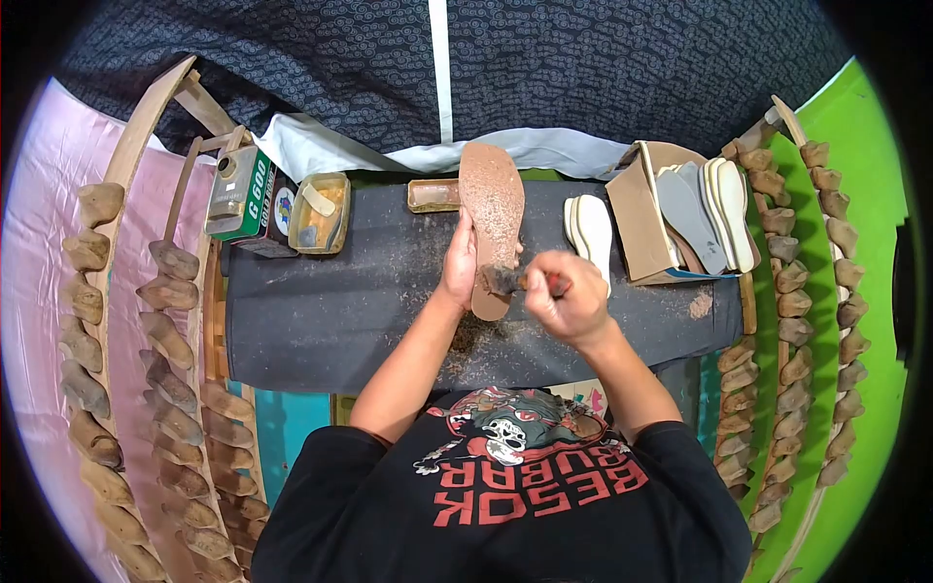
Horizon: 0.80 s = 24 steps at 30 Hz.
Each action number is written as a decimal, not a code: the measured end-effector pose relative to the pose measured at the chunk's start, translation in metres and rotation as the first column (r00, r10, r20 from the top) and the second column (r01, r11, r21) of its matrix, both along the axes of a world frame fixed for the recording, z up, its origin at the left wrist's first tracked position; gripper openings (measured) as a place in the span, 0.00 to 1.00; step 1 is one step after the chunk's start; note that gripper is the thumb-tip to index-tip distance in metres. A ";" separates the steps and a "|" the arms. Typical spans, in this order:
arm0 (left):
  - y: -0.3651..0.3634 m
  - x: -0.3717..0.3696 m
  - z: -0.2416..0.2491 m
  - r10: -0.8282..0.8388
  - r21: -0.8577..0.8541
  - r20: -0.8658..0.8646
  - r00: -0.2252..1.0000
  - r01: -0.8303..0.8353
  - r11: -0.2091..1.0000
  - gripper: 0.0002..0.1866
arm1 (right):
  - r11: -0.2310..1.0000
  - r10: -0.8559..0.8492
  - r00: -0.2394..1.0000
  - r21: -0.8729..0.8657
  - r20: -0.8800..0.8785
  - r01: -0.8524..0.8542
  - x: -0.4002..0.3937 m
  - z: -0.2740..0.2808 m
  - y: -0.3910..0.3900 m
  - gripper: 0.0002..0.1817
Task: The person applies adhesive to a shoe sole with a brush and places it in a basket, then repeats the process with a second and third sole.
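A brown shoe sole (498, 209), speckled with crumbs, is held upright lengthwise above the middle of the dark table. My left hand (459, 262) grips its left edge, fingers passing behind it. In my right hand (571, 296), closed in a fist, is a tool with a dark reddish handle (556, 283). The tool's dark head (502, 280) touches the lower part of the sole. Behind the sole, a small tray (433, 195) with brown contents stands at the table's back edge.
Crumbs litter the dark table (321, 321). Pale soles (589, 233) lie at the right, beside a cardboard box (643, 223) of soles. At the back left stand a glue can (255, 199) and a yellowish container (321, 238). Racks of wooden shoe lasts (87, 248) flank both sides.
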<state>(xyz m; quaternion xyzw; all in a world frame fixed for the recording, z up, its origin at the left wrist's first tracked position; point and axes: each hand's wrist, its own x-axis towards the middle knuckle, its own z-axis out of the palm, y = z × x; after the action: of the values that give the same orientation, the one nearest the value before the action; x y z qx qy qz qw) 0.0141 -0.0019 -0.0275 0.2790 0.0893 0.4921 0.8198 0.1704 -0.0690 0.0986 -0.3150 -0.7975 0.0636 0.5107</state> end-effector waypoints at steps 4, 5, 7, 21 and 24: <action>-0.015 0.016 0.044 0.164 -0.281 -0.067 0.984 -0.176 0.944 0.32 | 0.978 -0.189 0.976 -0.111 -0.110 0.177 0.011 0.003 0.018 0.04; -0.008 0.007 0.017 0.022 -0.089 -0.007 1.000 -0.023 0.996 0.31 | 0.974 -0.213 0.971 -0.104 -0.107 0.202 0.013 0.005 0.019 0.04; -0.012 0.015 0.033 0.101 -0.149 -0.044 0.994 -0.106 0.983 0.31 | 0.969 -0.235 0.966 -0.096 -0.104 0.226 0.012 0.009 0.018 0.04; -0.010 0.018 0.038 0.193 -0.213 -0.057 0.980 -0.201 0.956 0.31 | 0.980 -0.189 0.981 -0.077 -0.039 0.186 -0.001 0.010 0.026 0.04; -0.010 0.011 0.034 0.209 -0.196 -0.037 0.977 -0.212 0.957 0.31 | 0.990 -0.059 0.997 -0.134 -0.047 0.053 -0.003 0.000 0.010 0.02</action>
<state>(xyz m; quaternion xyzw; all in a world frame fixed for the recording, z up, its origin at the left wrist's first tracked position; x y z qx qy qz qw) 0.0249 -0.0118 0.0061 0.1882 0.1737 0.5629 0.7859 0.1673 -0.0586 0.0990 -0.3688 -0.7692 0.1101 0.5101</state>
